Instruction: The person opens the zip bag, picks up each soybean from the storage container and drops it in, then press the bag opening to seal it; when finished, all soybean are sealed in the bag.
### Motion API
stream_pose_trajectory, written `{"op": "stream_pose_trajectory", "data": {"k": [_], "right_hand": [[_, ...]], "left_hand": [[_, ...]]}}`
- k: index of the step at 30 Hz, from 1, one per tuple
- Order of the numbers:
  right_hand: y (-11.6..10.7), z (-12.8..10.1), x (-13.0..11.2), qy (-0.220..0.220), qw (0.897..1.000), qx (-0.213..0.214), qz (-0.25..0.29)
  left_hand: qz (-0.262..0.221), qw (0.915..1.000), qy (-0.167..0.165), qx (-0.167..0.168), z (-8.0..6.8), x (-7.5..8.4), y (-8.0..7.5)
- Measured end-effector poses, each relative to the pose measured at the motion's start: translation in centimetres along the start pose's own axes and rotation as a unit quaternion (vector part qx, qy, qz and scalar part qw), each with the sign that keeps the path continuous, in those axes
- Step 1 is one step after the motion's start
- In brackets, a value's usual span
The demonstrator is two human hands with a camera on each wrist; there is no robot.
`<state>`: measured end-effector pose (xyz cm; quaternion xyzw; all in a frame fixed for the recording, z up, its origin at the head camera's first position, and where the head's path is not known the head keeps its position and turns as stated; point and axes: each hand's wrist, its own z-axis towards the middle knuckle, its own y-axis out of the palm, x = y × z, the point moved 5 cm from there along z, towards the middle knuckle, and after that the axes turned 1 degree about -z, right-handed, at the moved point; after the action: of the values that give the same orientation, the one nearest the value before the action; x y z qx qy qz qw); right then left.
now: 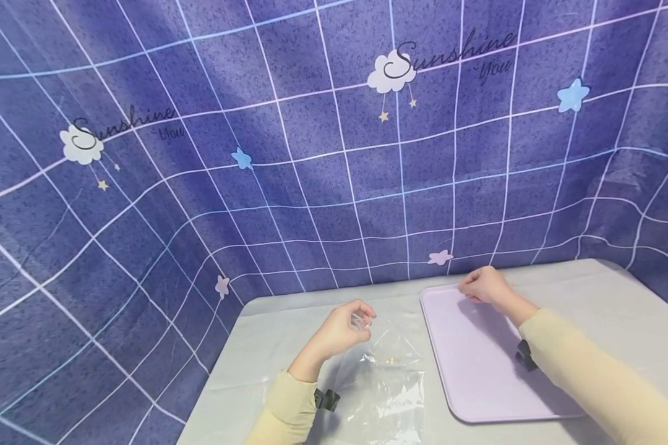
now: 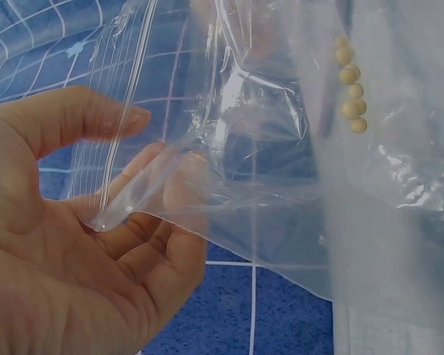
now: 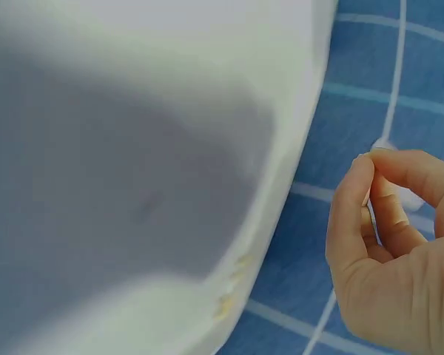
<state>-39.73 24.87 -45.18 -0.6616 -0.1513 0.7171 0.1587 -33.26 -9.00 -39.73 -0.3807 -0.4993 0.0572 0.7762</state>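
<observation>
In the head view my left hand (image 1: 342, 330) is over the grey table, holding a clear zip bag (image 1: 392, 377). The left wrist view shows the bag's ribbed zip edge (image 2: 122, 111) between the thumb and curled fingers of the left hand (image 2: 111, 237). Several small round yellow beads (image 2: 351, 89) show through the plastic. My right hand (image 1: 485, 285) is above the far left corner of a lilac tray (image 1: 467, 371). In the right wrist view, the right hand (image 3: 392, 244) has thumb and fingertip meeting, with no object visible between them. Blurred yellow beads (image 3: 229, 296) appear along the tray's edge.
A pale cloth covers the table (image 1: 239, 364). A blue-purple grid curtain (image 1: 312, 154) with stars and clouds hangs behind and along the sides. Dark straps (image 1: 327, 400) are at both wrists. The bag lies to the left of the tray.
</observation>
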Motion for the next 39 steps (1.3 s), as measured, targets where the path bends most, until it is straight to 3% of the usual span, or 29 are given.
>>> {"op": "stream_pose_trajectory", "data": {"k": [12, 21, 25, 32, 39], "right_hand": [[6.1, -3.2, -7.1, -0.062, 0.995, -0.077, 0.007], [9.8, -6.6, -11.1, -0.129, 0.982, -0.134, -0.001], [10.9, -7.5, -12.1, -0.151, 0.976, -0.155, -0.016], [12.1, -8.2, -13.1, -0.24, 0.957, -0.142, -0.083], [12.2, -8.5, -13.0, -0.24, 0.957, -0.131, -0.094]], "left_hand": [[-0.004, 1.0, -0.004, -0.002, -0.1, 0.2, 0.1], [0.004, 1.0, 0.006, 0.001, -0.1, 0.2, 0.1], [0.008, 1.0, 0.002, -0.001, -0.2, 0.2, 0.1], [0.011, 0.9999, 0.011, -0.001, -0.2, 0.3, 0.1], [0.014, 0.9999, 0.011, -0.001, -0.2, 0.2, 0.1]]}}
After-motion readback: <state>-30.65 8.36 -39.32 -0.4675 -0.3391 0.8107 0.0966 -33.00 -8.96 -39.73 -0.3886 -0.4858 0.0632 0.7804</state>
